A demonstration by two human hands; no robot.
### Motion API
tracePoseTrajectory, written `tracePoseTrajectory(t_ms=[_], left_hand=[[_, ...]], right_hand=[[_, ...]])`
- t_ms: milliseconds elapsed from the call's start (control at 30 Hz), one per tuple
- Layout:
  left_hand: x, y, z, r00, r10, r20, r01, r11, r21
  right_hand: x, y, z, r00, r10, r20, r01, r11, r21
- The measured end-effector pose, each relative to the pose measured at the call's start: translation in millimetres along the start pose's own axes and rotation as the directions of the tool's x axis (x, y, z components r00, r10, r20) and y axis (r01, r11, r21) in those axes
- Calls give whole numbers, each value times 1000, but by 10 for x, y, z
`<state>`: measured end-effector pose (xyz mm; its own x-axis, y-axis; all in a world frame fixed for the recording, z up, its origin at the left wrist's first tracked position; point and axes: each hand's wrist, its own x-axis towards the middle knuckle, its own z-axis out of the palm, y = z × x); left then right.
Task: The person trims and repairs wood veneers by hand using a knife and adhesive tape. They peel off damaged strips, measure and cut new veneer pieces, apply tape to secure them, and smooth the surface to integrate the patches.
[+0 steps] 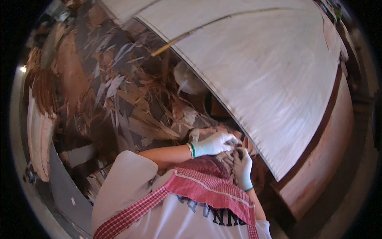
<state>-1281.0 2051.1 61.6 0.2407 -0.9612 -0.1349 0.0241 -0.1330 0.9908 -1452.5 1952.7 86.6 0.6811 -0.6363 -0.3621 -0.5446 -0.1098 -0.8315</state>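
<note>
White gloves with green cuffs cover both my hands, which meet close together just beyond my red checked apron [215, 183]. My left hand [215, 145] reaches in from the left, its fingers bent and closed toward the right one. Curled fingers also show on my right hand [242, 167], right beside the left fingertips. Whatever lies between them is too small and blurred to name. Crumpled brownish material [227, 158] lies just below and around the fingers. Beside my right hand runs the edge of a large pale tabletop [262, 75].
A thin strip with a yellowish end [162, 49] lies across the tabletop and juts past its edge. Torn brown veneer-like scraps [115, 85] litter the floor at left. Stacked sheets [39, 127] stand at the far left. A pale rounded object [189, 79] sits under the table edge.
</note>
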Motion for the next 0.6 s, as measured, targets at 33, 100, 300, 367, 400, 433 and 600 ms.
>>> tracePoseTrajectory(t_ms=[33, 100, 300, 367, 400, 433, 600], left_hand=[[14, -25, -35, 1000, -20, 24, 18, 996, 84], [41, -90, -47, 986, -137, 91, 138, 990, 3], [245, -710, -393, 952, -255, -168, 262, 965, 16], [433, -1125, -665, 899, -328, -289, 369, 924, 98], [567, -1194, -766, 869, -385, -312, 440, 888, 131], [692, -1299, -835, 870, -334, -362, 449, 839, 306], [1167, -1930, -698, 725, -311, -615, 575, 764, 291]], right_hand=[[61, -37, 28, 998, -68, -7, 67, 988, -137], [96, -153, 36, 999, -44, -10, 41, 977, -209], [244, 182, 133, 939, -305, -160, 183, 834, -520], [308, 404, 178, 963, -175, -205, 59, 878, -474], [345, 550, 231, 971, -33, -237, -42, 952, -302], [389, 625, 273, 966, 107, -237, -138, 983, -121], [979, 610, 886, 887, 345, -307, -76, 765, 640]])
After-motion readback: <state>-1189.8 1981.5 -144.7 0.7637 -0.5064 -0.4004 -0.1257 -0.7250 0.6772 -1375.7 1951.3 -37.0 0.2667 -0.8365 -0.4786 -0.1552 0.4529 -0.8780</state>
